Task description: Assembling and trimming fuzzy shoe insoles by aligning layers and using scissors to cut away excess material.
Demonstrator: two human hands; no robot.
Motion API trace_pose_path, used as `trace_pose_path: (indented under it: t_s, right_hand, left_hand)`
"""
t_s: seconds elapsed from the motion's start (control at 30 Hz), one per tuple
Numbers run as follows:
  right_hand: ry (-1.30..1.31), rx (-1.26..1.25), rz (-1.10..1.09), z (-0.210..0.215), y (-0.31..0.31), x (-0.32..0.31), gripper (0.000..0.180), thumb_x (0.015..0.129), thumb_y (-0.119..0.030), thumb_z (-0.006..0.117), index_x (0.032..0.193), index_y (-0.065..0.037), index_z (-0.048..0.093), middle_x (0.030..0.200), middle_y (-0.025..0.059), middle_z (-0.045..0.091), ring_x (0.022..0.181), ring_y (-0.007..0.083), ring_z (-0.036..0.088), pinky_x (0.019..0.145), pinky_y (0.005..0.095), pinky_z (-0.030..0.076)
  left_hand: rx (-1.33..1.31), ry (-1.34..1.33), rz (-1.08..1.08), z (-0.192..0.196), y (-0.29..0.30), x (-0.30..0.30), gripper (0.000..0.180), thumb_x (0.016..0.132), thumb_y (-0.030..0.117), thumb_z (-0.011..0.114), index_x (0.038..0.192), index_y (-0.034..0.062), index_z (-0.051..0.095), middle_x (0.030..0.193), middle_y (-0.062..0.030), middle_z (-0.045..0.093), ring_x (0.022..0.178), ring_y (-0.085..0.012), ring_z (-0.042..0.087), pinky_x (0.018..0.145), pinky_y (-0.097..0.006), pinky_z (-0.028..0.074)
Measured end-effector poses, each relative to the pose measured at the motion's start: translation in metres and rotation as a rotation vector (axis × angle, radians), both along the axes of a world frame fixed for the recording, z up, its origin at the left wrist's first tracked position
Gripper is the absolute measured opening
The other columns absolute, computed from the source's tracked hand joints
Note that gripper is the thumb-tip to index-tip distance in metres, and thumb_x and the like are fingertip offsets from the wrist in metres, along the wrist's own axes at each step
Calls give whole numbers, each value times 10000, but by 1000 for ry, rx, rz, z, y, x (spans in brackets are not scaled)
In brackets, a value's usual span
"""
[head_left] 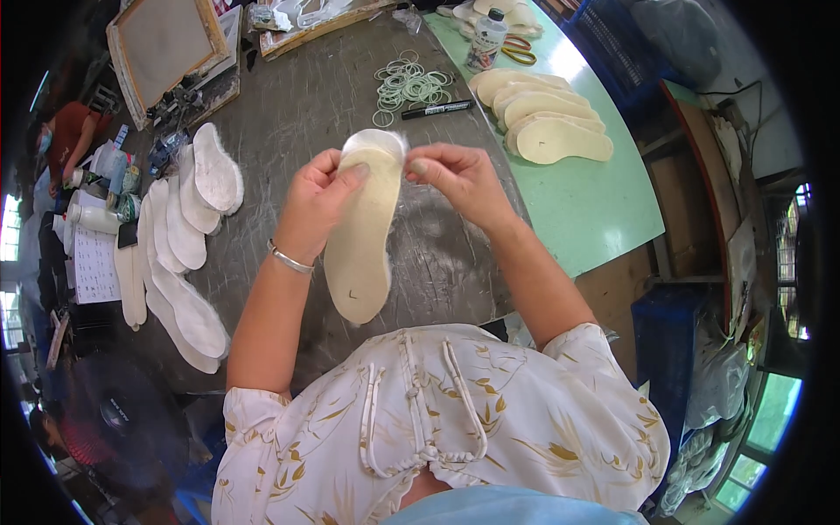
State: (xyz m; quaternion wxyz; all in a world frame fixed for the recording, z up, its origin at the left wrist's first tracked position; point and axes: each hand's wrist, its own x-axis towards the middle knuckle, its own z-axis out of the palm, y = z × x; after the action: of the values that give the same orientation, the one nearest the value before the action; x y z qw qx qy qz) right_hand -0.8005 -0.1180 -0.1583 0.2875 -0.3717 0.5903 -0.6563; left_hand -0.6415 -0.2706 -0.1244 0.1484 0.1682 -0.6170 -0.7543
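Observation:
A cream insole (360, 236) with a fuzzy white edge is held above the dark table, its heel toward me. My left hand (317, 201) grips its far part, thumb on the cream face and fingers behind. A white rounded piece (374, 140) shows at the insole's far end. My right hand (459, 182) is closed in a pinch at the insole's far right edge, beside the loose white fibres. Whether its fingertips hold the edge or a bit of fluff is hidden.
White fleecy insoles (179, 214) lie overlapped at left. Pale green rubber bands (413, 86) and a black marker (437, 109) lie beyond my hands. Cream insoles (560, 131) fan across the green surface (604, 210), near a bottle (486, 40). A fan (122, 411) stands lower left.

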Motion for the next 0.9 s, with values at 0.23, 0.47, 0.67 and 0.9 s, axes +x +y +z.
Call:
trace_pose_path:
  t_s: [0.23, 0.47, 0.67, 0.9]
  right_hand:
    - [866, 566, -395, -75, -24, -131, 305, 813, -142, 603, 1101, -47, 635, 1107, 128, 627, 991, 348, 603, 863, 446, 480]
    - [1302, 654, -288, -88, -44, -160, 243, 789, -93, 537, 996, -130, 660, 1005, 54, 618, 1034, 247, 568, 875, 396, 429]
    - [1128, 457, -394, -73, -43, -172, 192, 826, -217, 598, 950, -91, 673, 978, 97, 630, 974, 300, 597, 829, 423, 475]
    - [870, 857, -628, -132, 7, -396, 437, 810, -238, 641, 1195, -34, 603, 884, 193, 689, 805, 273, 678, 740, 386, 528]
  left_hand:
    - [113, 109, 191, 8, -21, 29, 256, 913, 122, 564, 1134, -1, 527, 1045, -61, 619, 919, -112, 599, 818, -261, 476]
    - [257, 65, 214, -25, -45, 50, 286, 920, 94, 532, 1190, 0, 515, 1067, -76, 630, 943, -148, 620, 839, -289, 497]
    - [339, -34, 123, -102, -45, 10, 266, 929, 91, 527, 1181, 8, 509, 1070, -77, 623, 946, -159, 622, 841, -304, 510]
    - [395, -127, 79, -118, -37, -26, 276, 916, 106, 562, 1164, 1, 503, 1046, -63, 617, 922, -137, 612, 832, -292, 499]
